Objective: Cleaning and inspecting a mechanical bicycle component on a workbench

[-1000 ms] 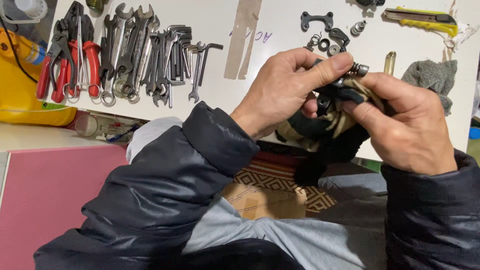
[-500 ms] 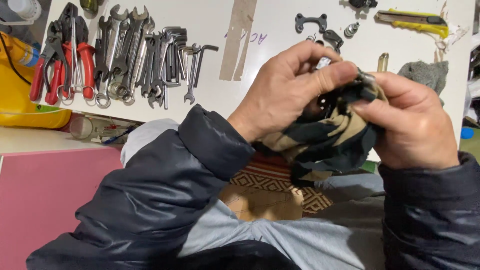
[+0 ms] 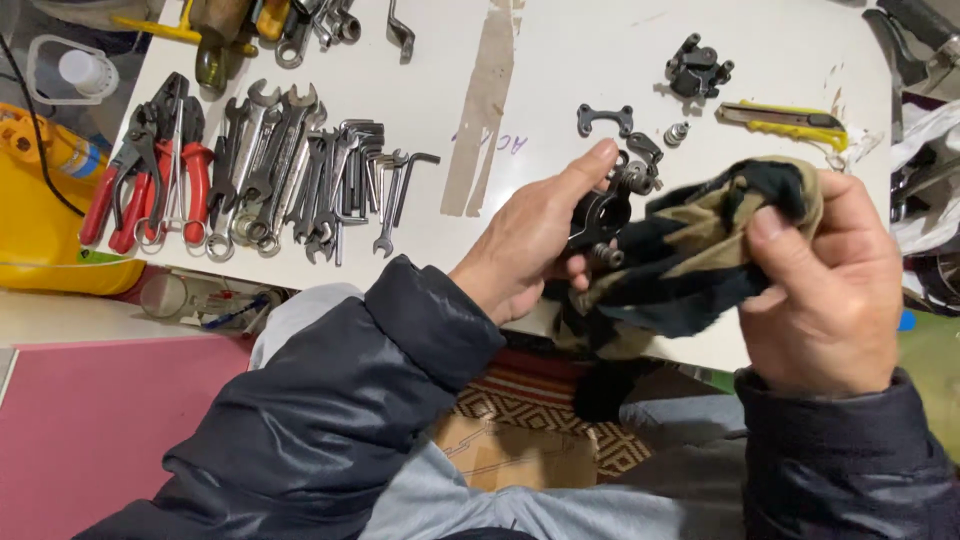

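Above the near edge of the white counter, the left hand held a small black metal part, its grip clamped on the part with the thumb stretched along the far side and the fingers curled beneath. A short threaded stud stuck out of the part toward the near side. Just right of it, the right hand held a dark blue and tan rag, its grip closed on the cloth with the thumb pressed on top; the rag touched the part and hung down below both hands. Both arms wore dark padded sleeves.

On the counter, far left, a row of wrenches lay side by side, with red-handled pliers to their left and a set of hex keys to their right. A brown strip of tape ran across the middle of the counter. Beyond the hands lay a flat black bracket, a small silver fitting, a larger black metal block and a yellow utility knife, all apart from one another. A yellow container stood off the left edge of the counter.
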